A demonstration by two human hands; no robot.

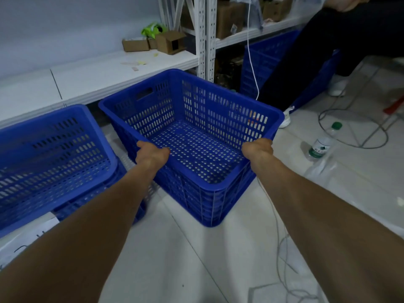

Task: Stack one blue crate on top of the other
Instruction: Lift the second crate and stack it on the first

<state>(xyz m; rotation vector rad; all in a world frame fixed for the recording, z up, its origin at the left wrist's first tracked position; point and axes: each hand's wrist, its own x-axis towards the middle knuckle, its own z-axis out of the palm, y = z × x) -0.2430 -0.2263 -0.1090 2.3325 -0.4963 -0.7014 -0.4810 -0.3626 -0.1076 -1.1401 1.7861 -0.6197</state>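
Observation:
An empty blue perforated crate (pixel 218 112) stands on the tiled floor in the middle of the view, turned at an angle. My left hand (pixel 150 154) grips its near-left rim, and my right hand (pixel 258 148) grips the rim at its near-right corner. A second blue crate (pixel 50 149) sits at the left, close beside the first, tilted, with its open side facing me. I cannot tell whether the held crate is touching the floor.
A low white shelf (pixel 98 71) runs behind the crates, with small cardboard boxes (pixel 166 41) on it. Another blue crate (pixel 262 60) stands under the rack at right, beside a person's dark trouser leg (pixel 306 53). A plastic bottle (pixel 321 143) and cables lie on the floor at right.

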